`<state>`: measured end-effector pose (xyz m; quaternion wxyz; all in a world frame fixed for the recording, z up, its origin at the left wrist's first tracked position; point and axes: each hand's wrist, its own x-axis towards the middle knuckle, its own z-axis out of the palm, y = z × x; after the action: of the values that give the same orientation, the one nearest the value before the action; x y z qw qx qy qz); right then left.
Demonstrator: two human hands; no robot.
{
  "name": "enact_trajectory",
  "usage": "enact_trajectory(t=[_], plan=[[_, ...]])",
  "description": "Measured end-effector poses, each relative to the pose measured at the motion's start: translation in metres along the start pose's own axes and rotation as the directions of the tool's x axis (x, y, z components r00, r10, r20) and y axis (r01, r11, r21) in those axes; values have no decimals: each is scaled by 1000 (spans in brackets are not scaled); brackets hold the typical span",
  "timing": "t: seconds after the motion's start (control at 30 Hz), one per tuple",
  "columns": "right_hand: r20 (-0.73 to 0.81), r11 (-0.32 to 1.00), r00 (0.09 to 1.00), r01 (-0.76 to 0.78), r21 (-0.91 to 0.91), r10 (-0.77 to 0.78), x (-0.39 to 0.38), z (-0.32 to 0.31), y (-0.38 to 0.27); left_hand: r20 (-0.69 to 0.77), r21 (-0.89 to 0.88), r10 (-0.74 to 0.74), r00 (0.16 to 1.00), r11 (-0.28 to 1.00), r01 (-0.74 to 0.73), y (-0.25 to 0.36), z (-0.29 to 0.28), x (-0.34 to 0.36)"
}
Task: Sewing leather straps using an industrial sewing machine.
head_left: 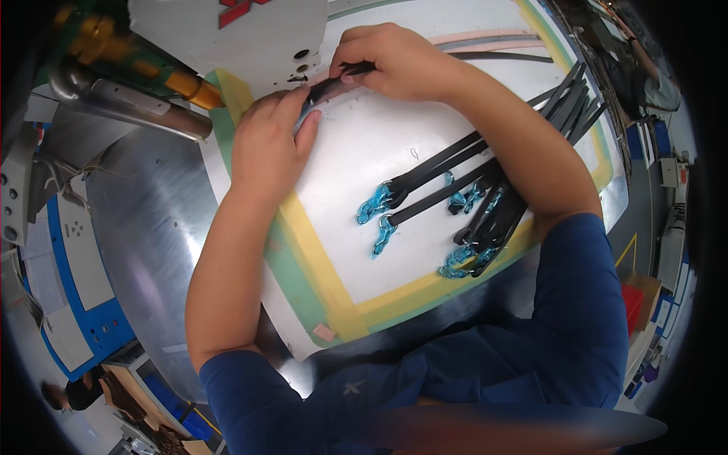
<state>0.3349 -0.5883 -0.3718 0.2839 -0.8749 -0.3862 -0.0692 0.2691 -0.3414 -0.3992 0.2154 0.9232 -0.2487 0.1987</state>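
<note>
Near the top of the taped white board [345, 152], both hands work at a dark strip [320, 89] below a white machine part. My left hand [269, 136] has curled fingertips at the strip's left end, with the thumb somewhat apart. My right hand [387, 62] has its fingers closed on the strip farther right. Several black straps [432, 163] lie under and beside my right forearm, many with translucent blue fittings [375, 203] on metal rings at their lower ends. A pinkish band [485, 38] runs along the board's upper edge, and whether it joins the held strip is unclear.
The white machine body [220, 30] overhangs the top, beside a brass cylinder [174, 76] and steel tube [152, 114]. A steel surface [148, 235] and blue control panel [72, 288] are left. People [656, 87] [80, 390] appear at both rims. A red bin [629, 307] is right.
</note>
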Motion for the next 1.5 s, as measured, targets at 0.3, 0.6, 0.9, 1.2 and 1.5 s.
enact_trajectory(t=[0.3, 0.6, 0.9, 1.2, 1.5], plan=[[-36, 998, 998, 39, -56, -41, -1, 17, 17, 22, 76, 12, 1000, 997, -14, -4, 6, 7], [15, 982, 999, 41, -182, -39, -3, 18, 6, 51, 197, 46, 998, 979, -56, -2, 6, 6], [39, 976, 999, 35, -214, -27, -3, 13, 3, 36, 198, 81, 996, 976, -87, -1, 11, 7], [3, 975, 998, 64, -212, -64, -3, 18, 6, 68, 213, 79, 995, 973, -91, -1, 10, 6], [68, 918, 998, 43, -394, -18, -4, 2, -20, 50, 214, 105, 993, 970, -113, 2, 12, 5]])
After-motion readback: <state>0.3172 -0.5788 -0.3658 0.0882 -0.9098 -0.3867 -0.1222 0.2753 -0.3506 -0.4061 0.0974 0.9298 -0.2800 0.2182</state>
